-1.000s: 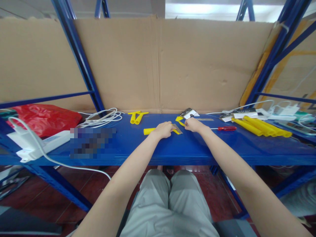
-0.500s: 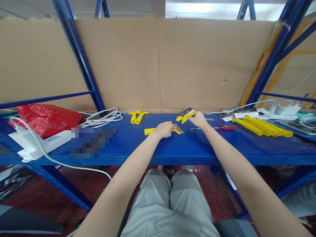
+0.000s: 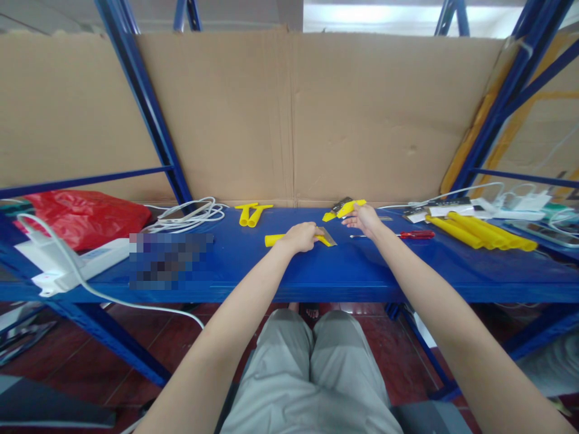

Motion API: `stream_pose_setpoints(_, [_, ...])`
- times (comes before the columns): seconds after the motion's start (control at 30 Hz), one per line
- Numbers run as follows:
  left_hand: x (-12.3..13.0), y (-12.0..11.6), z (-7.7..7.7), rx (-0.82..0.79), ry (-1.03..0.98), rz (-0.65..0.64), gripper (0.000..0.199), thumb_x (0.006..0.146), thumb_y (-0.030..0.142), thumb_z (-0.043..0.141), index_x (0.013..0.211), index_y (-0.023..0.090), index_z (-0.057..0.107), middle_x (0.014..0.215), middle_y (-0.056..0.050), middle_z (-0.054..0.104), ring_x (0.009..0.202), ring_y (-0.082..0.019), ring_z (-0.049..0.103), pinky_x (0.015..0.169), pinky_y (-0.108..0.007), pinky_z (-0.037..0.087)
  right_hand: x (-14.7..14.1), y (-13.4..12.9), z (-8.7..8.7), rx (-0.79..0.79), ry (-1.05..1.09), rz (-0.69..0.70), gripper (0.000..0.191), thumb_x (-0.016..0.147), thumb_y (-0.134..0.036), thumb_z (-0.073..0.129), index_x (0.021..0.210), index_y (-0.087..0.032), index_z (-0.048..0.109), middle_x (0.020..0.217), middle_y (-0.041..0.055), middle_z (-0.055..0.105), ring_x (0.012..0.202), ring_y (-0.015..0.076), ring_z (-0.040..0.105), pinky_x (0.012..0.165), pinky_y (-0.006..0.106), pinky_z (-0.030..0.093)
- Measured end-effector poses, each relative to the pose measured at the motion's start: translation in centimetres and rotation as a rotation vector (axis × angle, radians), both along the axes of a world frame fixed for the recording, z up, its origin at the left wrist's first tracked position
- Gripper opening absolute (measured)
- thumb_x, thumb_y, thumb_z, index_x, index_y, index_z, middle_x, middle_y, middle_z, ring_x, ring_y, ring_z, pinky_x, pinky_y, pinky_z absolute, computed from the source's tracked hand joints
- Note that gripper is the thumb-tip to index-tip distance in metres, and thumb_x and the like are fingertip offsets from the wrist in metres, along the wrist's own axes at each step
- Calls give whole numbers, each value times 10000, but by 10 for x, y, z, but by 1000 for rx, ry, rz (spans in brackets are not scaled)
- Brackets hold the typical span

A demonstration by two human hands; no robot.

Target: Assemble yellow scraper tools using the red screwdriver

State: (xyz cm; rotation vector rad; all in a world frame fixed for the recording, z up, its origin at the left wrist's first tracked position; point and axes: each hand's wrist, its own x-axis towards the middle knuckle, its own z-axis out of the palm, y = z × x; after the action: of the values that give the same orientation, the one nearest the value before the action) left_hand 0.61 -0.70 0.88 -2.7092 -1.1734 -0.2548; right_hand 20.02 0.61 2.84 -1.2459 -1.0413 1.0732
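My left hand (image 3: 301, 237) is closed round a yellow-handled scraper (image 3: 273, 240), whose metal blade points right over the blue shelf (image 3: 253, 271). My right hand (image 3: 364, 218) holds a small yellow piece (image 3: 351, 208) between thumb and finger, its other fingers spread. Just left of that piece lie a dark blade packet and another yellow part (image 3: 329, 216). A red-handled screwdriver (image 3: 417, 235) lies to the right, its shaft partly behind my right wrist.
Two yellow T-shaped pieces (image 3: 253, 216) lie back left, near coiled white cable (image 3: 199, 214). Several yellow tubes (image 3: 488, 232) lie right. A red bag (image 3: 90, 217) and a white power strip (image 3: 106, 259) are far left. Cardboard (image 3: 289, 120) stands behind the shelf.
My right hand has turned and its fingers have spread, with the yellow piece raised and tilted up to the right. My left hand and the scraper have hardly moved.
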Motion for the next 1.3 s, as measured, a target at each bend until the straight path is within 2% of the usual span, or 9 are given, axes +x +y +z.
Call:
stream_pose_setpoints(0.17, [1,-2,1,0,9,27,353,886,234,482,1207,297,616,1080,-50,633,1017,-203,588,871,-287,449,1,2,1,-87,28,37,270,936,-124,301,761,-122,506,465,12,550,376,84,500,461,188,434])
stream_pose_setpoints(0.3, [1,-2,1,9,3,30,339,895,248,471,1194,285,625,1089,-63,633,1010,-209,593,876,-293,446,0,2,-4,-116,-27,152,219,862,-18,388,717,-121,516,496,31,587,424,91,528,530,208,477])
stream_pose_setpoints(0.4, [1,-1,0,6,2,24,348,893,227,471,1198,302,622,1094,-61,625,1020,-212,589,876,-291,442,-2,1,-7,-108,-82,199,212,830,18,423,704,-130,508,483,17,578,423,91,529,528,206,485])
stream_pose_setpoints(0.6, [3,-4,0,-5,39,14,439,897,182,426,1295,328,541,1067,-67,589,985,-200,588,850,-287,442,-3,1,-6,-93,-103,173,221,849,-2,422,691,-146,480,458,-2,544,407,86,511,492,198,471])
stream_pose_setpoints(0.77, [4,-5,2,-11,73,15,446,886,146,399,1249,327,586,991,-64,571,951,-196,579,809,-278,440,-3,3,-7,-72,-123,164,207,853,-11,419,707,-143,483,451,-5,539,405,89,507,481,202,470])
stream_pose_setpoints(0.9, [3,-4,2,-15,62,8,420,875,143,416,1202,303,624,945,-64,565,931,-200,574,795,-276,436,-3,2,-9,-76,-160,203,201,862,-22,422,713,-140,484,438,-5,531,405,85,510,467,187,462])
stream_pose_setpoints(1.03, [4,-3,0,-24,40,4,403,869,138,439,1181,297,638,934,-59,562,942,-198,569,807,-272,428,-5,-3,-7,-147,-230,282,194,871,-53,437,706,-140,487,438,3,529,397,87,502,442,185,447])
stream_pose_setpoints(1.3, [4,-2,0,-30,26,7,402,870,143,438,1192,279,636,957,-70,577,957,-208,571,808,-284,430,-6,-6,-8,-179,-344,302,235,855,-89,487,631,-154,465,421,-21,475,346,54,394,372,168,331])
